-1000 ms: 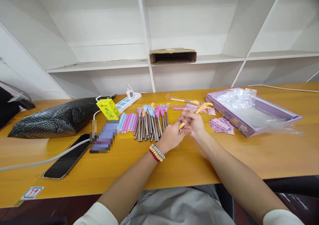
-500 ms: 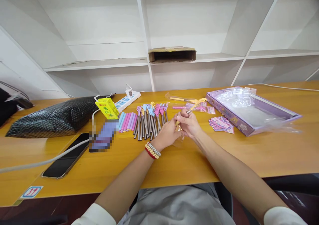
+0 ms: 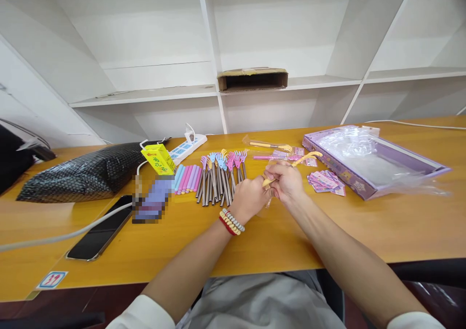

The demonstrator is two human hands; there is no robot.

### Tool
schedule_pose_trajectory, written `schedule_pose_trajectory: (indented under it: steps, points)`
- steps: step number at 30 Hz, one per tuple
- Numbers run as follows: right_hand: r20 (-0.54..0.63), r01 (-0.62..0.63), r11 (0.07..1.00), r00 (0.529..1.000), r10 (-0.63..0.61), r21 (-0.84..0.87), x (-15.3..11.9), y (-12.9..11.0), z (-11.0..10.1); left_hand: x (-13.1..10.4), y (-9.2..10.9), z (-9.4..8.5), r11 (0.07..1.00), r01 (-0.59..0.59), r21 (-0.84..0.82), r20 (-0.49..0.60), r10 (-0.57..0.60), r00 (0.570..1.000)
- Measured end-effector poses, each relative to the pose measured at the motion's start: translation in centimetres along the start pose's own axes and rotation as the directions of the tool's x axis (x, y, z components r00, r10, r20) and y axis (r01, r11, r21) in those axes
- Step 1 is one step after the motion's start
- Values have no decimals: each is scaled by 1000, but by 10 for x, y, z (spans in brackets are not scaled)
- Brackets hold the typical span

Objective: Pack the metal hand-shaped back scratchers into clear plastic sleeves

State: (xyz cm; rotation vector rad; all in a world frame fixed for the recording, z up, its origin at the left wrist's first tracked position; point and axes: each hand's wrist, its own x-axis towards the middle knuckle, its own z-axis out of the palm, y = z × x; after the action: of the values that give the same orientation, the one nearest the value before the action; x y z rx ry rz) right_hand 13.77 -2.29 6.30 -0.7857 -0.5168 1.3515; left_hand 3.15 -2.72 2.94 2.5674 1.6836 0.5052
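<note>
Both fists closed, right hand (image 3: 287, 182) and left hand (image 3: 251, 199), around a slim yellow claw-tipped plastic stick (image 3: 295, 163) lifted just above the wooden tabletop (image 3: 276, 237), probably for grip at both ends (clear wrapper seemingly at the fingers); beside the left knuckles, a row of steel-handled coloured claw sticks (image 3: 220, 176); purple cardboard tray (image 3: 367, 166) right; bare wood toward the near edge.
</note>
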Motion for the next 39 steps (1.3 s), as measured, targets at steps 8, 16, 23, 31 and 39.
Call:
schedule_pose_trajectory:
  steps: [8, 16, 23, 31, 39]
  points:
    - [45, 85, 992, 995, -89, 88, 10, -14, -7, -2, -2, 0, 995, 41, -93, 38, -37, 999]
    - [-133, 368, 861, 930, -343, 350, 52, -87, -74, 7, -53, -17, 946, 236, -220, -118, -266, 957]
    - [173, 101, 938, 971, -166, 332, 46, -57, -57, 8, -43, -14, 958, 100, -267, -172, -149, 974]
    - [524, -79, 959, 848, -79, 272, 31, -20, -37, -3, -29, -1, 972, -75, -222, -131, 47, 990]
    - [625, -141, 970, 781, -13, 196, 32, -10, -39, -4, -30, 6, 975, -129, -179, -171, 98, 980]
